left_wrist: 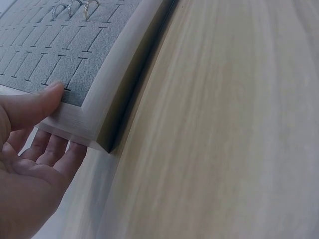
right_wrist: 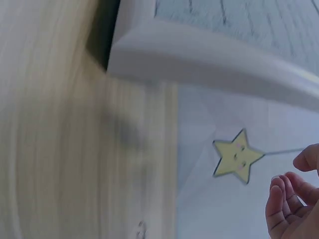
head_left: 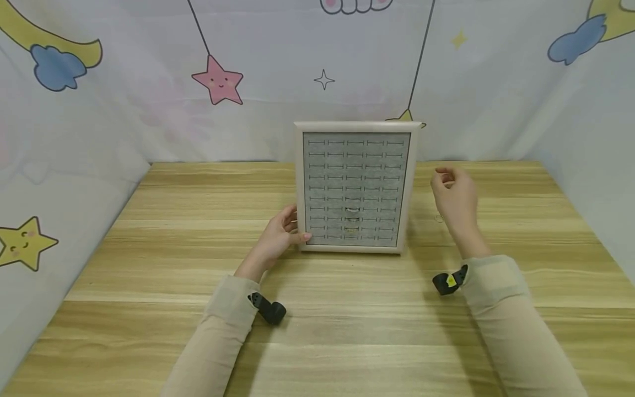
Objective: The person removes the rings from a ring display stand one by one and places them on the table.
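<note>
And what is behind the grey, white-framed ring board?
Head view: above the board peeks a yellow star printed on white backdrop cloth. Its lower part and the wooden tabletop directly behind are covered; anything there is hidden.

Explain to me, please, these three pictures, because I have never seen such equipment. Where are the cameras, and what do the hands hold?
There is no machine here: the left hand and right hand are a person's bare hands. The wide picture comes from a camera worn on the head, looking forward and down. The other two come from the black left wrist camera and right wrist camera. The left hand grips the lower left edge of a framed ring display; three rings sit in its grey insert. The right hand is raised, its fingers curled, with nothing visible in them. Near it, a loose ring lies on the wooden table.
</note>
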`<move>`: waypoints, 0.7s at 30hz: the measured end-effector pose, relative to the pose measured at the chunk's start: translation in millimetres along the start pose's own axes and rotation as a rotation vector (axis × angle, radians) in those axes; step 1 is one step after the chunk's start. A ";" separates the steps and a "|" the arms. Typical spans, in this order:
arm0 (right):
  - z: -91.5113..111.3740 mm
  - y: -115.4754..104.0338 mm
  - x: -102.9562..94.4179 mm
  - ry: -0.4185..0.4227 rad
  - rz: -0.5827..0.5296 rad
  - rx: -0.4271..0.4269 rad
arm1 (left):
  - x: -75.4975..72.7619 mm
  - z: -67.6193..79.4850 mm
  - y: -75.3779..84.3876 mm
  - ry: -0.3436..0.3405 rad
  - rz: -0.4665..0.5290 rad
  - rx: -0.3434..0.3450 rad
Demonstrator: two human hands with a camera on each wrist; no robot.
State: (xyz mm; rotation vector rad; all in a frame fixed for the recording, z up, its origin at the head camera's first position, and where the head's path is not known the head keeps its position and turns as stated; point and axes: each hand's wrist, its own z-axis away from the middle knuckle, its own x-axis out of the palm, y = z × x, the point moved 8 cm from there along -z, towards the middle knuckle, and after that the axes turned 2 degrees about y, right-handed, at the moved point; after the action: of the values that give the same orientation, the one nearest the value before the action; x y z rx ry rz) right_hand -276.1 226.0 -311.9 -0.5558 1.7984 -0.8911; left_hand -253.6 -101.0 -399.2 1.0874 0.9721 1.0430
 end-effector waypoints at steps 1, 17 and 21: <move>1.6 -5.5 1.1 0.006 -0.015 -0.015 | -0.1 0.0 0.0 0.000 0.000 -0.001; 36.4 -75.3 19.0 0.029 -0.138 -0.373 | -1.2 0.1 -0.1 -0.002 -0.003 -0.004; 48.7 -89.4 33.2 -0.061 -0.068 -0.492 | -0.4 -0.2 -0.1 -0.004 -0.005 -0.002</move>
State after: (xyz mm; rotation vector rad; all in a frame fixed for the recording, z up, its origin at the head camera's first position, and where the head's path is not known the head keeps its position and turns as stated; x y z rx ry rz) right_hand -246.6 131.2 -271.9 -0.9483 1.9566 -0.4616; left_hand -253.9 -101.4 -399.4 1.0846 0.9704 1.0369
